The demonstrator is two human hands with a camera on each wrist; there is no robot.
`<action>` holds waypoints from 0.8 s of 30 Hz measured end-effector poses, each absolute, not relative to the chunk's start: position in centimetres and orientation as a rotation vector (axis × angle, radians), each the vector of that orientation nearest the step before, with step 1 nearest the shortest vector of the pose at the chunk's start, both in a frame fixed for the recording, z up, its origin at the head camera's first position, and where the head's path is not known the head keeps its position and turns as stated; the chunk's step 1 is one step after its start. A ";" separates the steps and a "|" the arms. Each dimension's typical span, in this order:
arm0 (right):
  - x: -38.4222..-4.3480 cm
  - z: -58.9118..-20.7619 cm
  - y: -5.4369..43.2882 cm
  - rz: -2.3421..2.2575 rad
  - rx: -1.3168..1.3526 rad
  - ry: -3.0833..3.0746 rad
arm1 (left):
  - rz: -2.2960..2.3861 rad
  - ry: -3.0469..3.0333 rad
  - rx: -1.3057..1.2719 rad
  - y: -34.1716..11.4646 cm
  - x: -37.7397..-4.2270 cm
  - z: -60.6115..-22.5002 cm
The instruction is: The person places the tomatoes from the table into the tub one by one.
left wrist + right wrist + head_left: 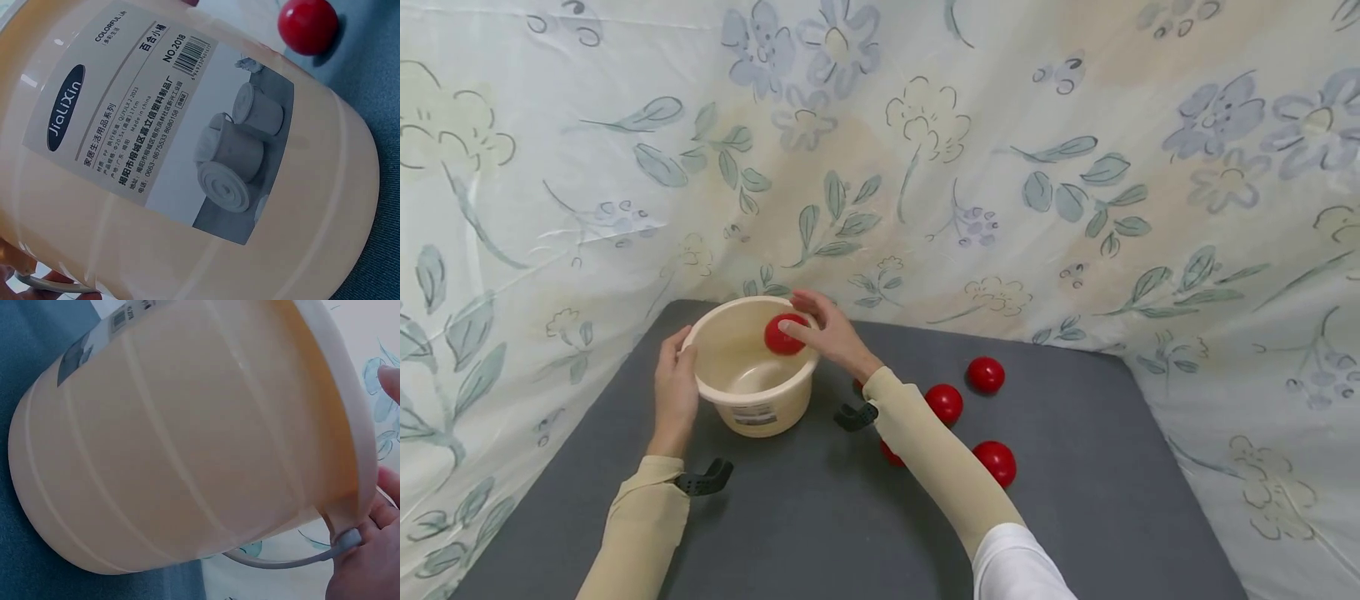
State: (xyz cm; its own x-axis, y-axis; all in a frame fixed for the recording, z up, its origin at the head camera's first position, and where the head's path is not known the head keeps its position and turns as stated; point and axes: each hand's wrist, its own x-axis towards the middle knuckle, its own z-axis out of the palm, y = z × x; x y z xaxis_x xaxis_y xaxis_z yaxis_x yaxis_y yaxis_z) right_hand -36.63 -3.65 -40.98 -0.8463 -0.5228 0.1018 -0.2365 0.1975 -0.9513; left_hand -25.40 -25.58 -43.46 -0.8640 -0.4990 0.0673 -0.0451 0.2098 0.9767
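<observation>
A cream plastic bucket (790, 404) with a printed label (169, 125) stands at the table's back left. My left hand (674, 387) grips its left rim; in the left wrist view, fingers show beside the bucket's handle (56, 285). Inside the bucket, a glossy red ball (786, 340) appears above the floor, near the right wall. My right hand (835, 337) is at the right rim, fingers spread and thumb overlapping the ball in the head view. The right wrist view shows its thumb (391, 381) apart from its fingers, with the ball hidden behind the bucket wall.
Several more red balls lie right of the bucket on the dark grey table (1090, 467), among them a far ball (985, 375) and a near ball (996, 463). My right forearm (940, 467) partly covers others. A floral curtain (925, 167) hangs behind and beside the table.
</observation>
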 end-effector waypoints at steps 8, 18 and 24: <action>-36.6 -40.2 -1.9 -1.690 -0.735 2.208 | -1.680 -2.132 0.525 -25.7 -25.4 -43.4; -35.5 -35.7 4.7 -1.783 -0.856 2.171 | -1.709 -2.102 0.544 -25.7 -25.5 -43.2; -34.0 -33.7 11.2 -1.784 -0.957 2.261 | -1.721 -2.109 0.539 -25.6 -25.5 -43.4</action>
State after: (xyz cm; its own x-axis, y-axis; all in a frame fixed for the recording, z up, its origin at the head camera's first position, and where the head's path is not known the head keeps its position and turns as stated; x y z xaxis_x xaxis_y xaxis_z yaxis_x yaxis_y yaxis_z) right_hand -33.98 11.23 -33.75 -0.7959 -0.5313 0.2903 -0.4061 0.1128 -0.9068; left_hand -25.52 -25.58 -43.40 -0.8606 -0.5078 0.0396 -0.0629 0.1830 0.9811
